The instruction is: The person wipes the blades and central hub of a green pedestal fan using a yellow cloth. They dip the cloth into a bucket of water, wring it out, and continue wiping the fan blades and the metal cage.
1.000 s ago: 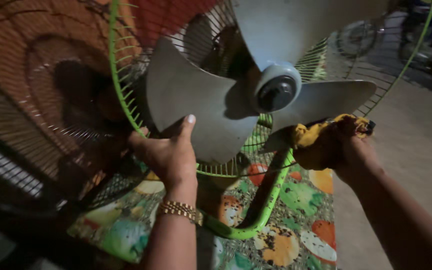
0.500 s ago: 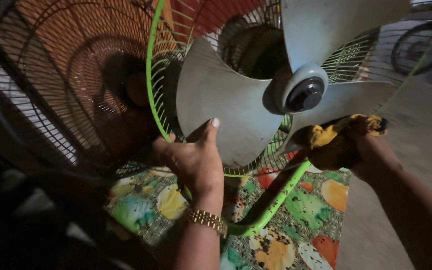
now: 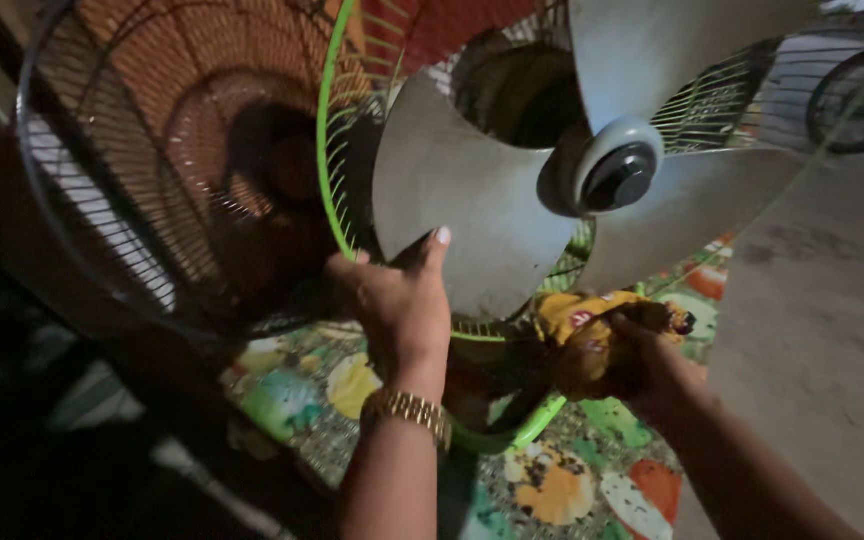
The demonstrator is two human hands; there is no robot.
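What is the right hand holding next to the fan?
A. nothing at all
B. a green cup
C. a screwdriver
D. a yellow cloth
D: the right hand is closed around a bunched yellow cloth just below the grey fan blade, while the left hand grips that blade's edge.

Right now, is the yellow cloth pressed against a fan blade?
No, the right hand holds the yellow cloth bunched below the fan blade, apart from it.
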